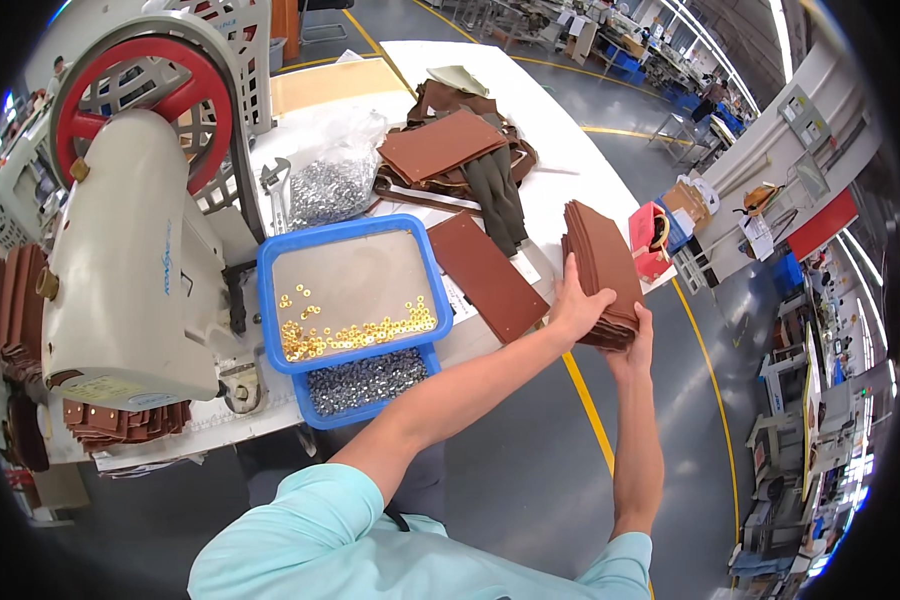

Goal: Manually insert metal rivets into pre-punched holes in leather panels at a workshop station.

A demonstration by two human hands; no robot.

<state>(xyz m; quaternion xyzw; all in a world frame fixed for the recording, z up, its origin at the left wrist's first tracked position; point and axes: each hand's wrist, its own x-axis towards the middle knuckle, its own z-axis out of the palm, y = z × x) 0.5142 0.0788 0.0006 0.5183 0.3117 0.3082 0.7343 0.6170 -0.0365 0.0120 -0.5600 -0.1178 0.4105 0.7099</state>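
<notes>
head view | left head-worn fisheye | faces down, upright | worktable (565,140) near below, workshop floor (670,430) beyond

Beyond the held brown stack (602,265), I see bare room for a hand along the right side of the white table (570,145), past the dark cloth heap (502,195). Leftward, a flat brown panel (487,275) leaves passage above; the blue tray (269,315) and bulky machine (120,270) obstruct lower sweeps.
</notes>
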